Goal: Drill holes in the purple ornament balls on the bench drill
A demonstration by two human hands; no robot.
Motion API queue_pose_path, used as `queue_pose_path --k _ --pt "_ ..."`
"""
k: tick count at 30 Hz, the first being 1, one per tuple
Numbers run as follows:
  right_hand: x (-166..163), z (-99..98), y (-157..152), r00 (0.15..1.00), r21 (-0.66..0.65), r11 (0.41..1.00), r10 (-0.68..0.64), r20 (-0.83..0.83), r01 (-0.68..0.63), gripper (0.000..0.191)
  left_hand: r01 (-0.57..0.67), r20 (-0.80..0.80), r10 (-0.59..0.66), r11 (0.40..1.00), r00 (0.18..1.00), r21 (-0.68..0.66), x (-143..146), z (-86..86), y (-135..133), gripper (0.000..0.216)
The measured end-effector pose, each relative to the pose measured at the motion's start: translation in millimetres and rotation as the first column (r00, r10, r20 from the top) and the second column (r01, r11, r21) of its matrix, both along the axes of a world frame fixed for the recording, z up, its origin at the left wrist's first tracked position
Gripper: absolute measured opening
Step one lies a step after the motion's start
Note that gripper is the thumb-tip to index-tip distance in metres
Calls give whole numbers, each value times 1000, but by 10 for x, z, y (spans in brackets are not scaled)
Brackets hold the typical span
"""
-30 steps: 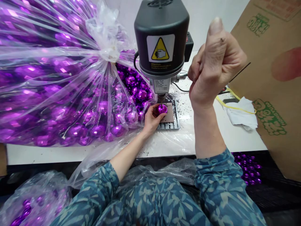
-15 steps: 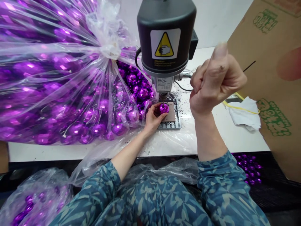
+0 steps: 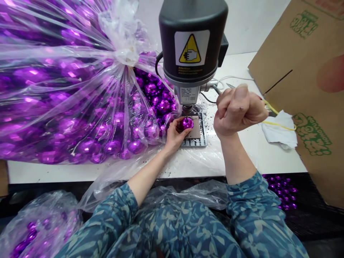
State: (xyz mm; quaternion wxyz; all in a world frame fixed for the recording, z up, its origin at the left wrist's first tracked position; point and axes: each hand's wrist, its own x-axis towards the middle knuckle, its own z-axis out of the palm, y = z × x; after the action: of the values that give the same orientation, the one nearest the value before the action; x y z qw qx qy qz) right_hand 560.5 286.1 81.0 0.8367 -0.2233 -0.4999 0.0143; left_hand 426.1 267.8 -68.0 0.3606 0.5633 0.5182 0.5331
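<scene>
My left hand [image 3: 176,135] pinches a shiny purple faceted ball [image 3: 187,123] between thumb and fingers. The ball sits on a small brown board [image 3: 195,133] over the slotted metal base [image 3: 197,143] of a drill press [image 3: 194,76]. Right above the ball is the bit; whether it has entered the ball I cannot tell. My right hand [image 3: 238,111] is a fist, raised to the right of the machine, closed around the end of the drill press lever [image 3: 216,89]. The grip itself is hidden inside the fingers.
A big clear bag of purple balls [image 3: 88,147] fills the left of the white table [image 3: 279,161]. On the right stand a cardboard box [image 3: 311,118] and a white cloth [image 3: 281,134]. Another bag [image 3: 48,222] is at lower left; more balls [image 3: 283,190] lie at lower right.
My right fist has come down and slightly left with the lever. My left hand stays in place on the ball.
</scene>
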Motion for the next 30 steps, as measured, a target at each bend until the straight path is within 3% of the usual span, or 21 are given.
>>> queue_pose_path --k 12,14,18,21,23,25,27,30 --pt "38 -149 8 992 159 982 90 84 -103 62 8 33 -9 1000 999 17 27 -27 -7 58" --pt "13 -44 -25 991 145 982 108 82 -119 59 4 26 -5 1000 1000 31 33 -31 10 57" --pt "-54 378 21 996 0 996 91 -18 -91 59 -34 -1 34 999 999 15 42 28 -10 57" --pt "-82 625 129 996 -66 993 94 -1 -94 61 -96 -81 106 988 991 118 4 124 -242 50" --pt "-92 683 168 996 -58 995 88 10 -87 57 -8 -177 66 950 982 312 -56 170 -533 42" --pt "-103 684 164 995 -35 994 104 4 -104 52 225 -313 -71 842 947 490 -138 173 -882 40" --pt "-116 671 137 991 -12 991 134 -11 -134 50 465 -515 -172 718 840 518 -227 129 -1212 44" --pt "-131 668 109 991 -30 991 128 -38 -129 49 644 -741 -136 611 658 460 -345 27 -1537 39"
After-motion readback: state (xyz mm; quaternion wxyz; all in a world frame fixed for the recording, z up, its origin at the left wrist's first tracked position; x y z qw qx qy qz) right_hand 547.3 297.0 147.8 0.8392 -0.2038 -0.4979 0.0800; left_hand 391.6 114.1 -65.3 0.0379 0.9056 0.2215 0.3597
